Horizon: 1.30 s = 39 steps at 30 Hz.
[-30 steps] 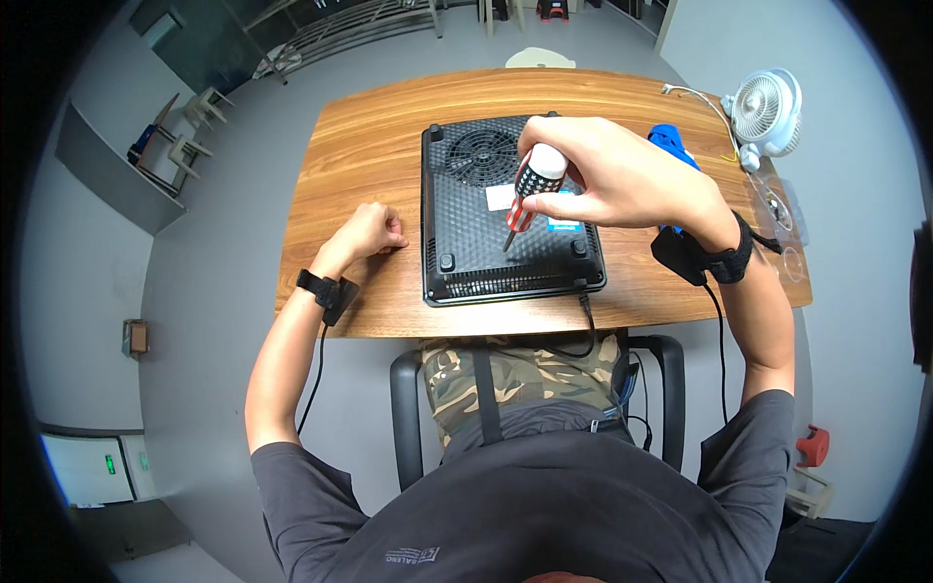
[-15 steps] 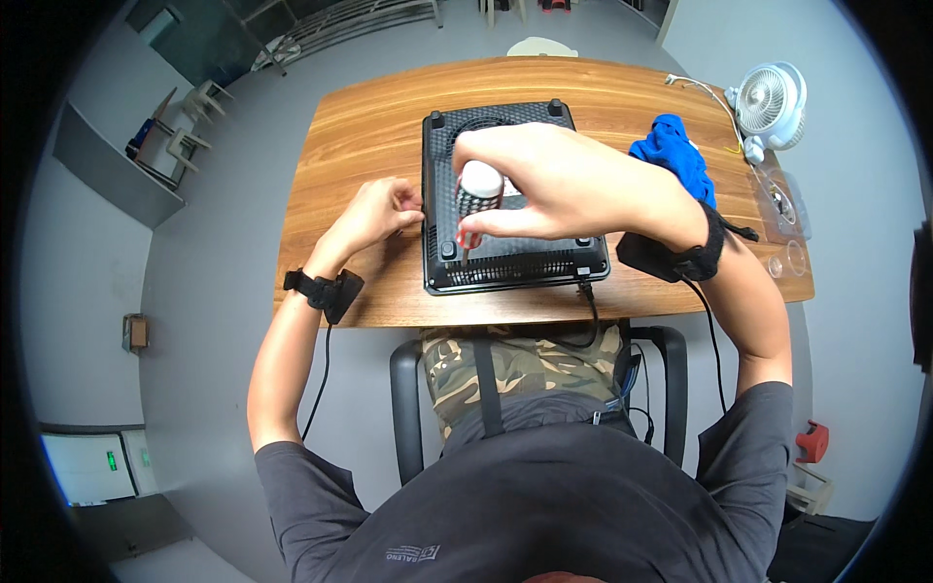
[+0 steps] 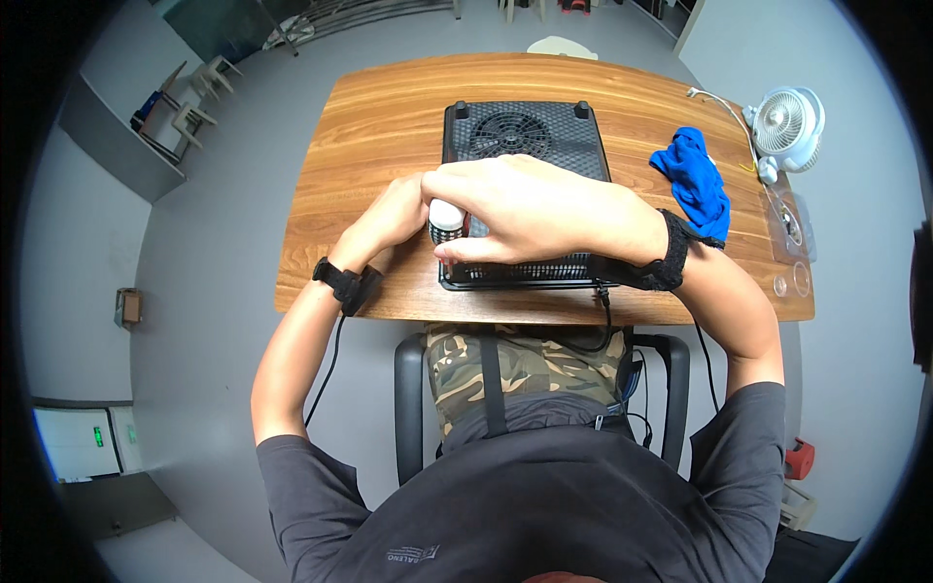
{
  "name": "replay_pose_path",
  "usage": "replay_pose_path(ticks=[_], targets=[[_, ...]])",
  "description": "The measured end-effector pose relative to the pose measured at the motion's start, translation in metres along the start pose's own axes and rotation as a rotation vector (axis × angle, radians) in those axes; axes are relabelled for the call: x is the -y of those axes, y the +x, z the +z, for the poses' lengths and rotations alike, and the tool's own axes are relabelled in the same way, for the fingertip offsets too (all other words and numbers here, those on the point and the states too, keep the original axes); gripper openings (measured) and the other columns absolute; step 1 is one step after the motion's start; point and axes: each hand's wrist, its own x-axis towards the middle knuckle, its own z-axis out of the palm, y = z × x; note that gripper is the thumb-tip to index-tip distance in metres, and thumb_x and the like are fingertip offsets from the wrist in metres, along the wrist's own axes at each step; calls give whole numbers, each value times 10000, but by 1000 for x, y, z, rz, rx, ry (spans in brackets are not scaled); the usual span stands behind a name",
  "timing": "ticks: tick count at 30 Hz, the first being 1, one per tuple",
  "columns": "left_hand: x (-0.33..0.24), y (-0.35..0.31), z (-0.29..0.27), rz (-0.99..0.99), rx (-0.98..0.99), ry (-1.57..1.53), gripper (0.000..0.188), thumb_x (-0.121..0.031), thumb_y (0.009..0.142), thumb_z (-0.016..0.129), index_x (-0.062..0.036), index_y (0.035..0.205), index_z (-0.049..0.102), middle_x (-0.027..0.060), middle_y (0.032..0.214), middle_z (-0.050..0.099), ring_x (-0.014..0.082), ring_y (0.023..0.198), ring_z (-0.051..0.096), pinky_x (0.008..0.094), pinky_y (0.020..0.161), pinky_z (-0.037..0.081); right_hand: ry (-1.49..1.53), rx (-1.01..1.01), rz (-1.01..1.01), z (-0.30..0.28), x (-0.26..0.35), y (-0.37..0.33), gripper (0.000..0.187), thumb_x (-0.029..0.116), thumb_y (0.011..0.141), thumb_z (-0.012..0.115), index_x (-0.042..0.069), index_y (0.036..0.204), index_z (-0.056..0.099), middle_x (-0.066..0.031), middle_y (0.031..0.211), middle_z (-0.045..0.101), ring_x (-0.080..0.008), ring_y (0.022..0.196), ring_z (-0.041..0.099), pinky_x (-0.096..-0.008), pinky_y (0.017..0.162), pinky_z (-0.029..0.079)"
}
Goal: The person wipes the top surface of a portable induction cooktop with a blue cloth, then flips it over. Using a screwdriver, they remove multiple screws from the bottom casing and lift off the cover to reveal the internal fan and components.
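A black appliance, like an induction cooker, lies bottom up on the wooden table, its round fan vent and corner feet facing me. Over its near left part, my right hand is closed round a screwdriver with a white-capped, dark patterned and red handle. The screwdriver's tip is hidden, so I cannot tell what it touches. My left hand rests by the appliance's left edge with fingers curled. Its fingertips disappear behind the right hand, and what they hold, if anything, cannot be seen.
A black cord runs off the appliance's near edge. On the table's right side lie a blue cloth, a clear plastic tray with small rings beside it, and a white fan. Chair armrests flank my lap.
My right hand and the screwdriver have moved left towards the appliance's left edge. My left hand has come up against the right hand. The view has shifted slightly.
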Motion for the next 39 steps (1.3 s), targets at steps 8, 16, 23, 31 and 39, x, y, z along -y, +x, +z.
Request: replay_pose_path(ticks=[8, 16, 23, 31, 39], targets=[[-20, -6, -6, 154, -101, -112, 271, -89, 896, 691, -18, 1158, 695, 193, 1141, 739, 355, 1107, 698, 426, 933, 541, -33, -76, -79, 11, -5, 4, 408, 360, 951, 725, 27, 1065, 520, -199, 1006, 630, -428, 911, 660, -480, 757, 538], [-53, -24, -22, 63, -60, -160, 241, -65, 892, 679, -11, 1126, 708, 171, 1086, 758, 251, 1020, 720, 389, 896, 550, -55, -28, -44, 11, -2, 8, 409, 374, 957, 716, 26, 1056, 527, -215, 1025, 643, -434, 907, 674, -484, 746, 543], [-43, -44, -34, 99, 64, -267, 214, 0, 939, 600, -7, 1127, 703, 123, 1008, 762, 171, 984, 706, 345, 851, 556, -57, 76, 86, 3, 9, 16, 383, 370, 986, 684, 13, 1018, 551, -209, 884, 675, -440, 854, 688, -493, 723, 547], [-34, -63, -30, 132, 296, -261, 207, -179, 930, 753, -34, 1071, 717, 48, 900, 738, 110, 844, 648, 315, 759, 528, 41, 182, 141, -1, 5, 22, 324, 288, 976, 688, -4, 1026, 557, -226, 870, 674, -437, 862, 681, -490, 746, 520], [-25, -53, -22, 181, 225, -236, 272, -199, 810, 894, -15, 941, 742, 46, 830, 741, 109, 799, 660, 305, 778, 533, -166, 212, 88, -12, 16, 30, 444, 427, 967, 673, -12, 1012, 617, -216, 816, 699, -422, 807, 710, -461, 715, 563]])
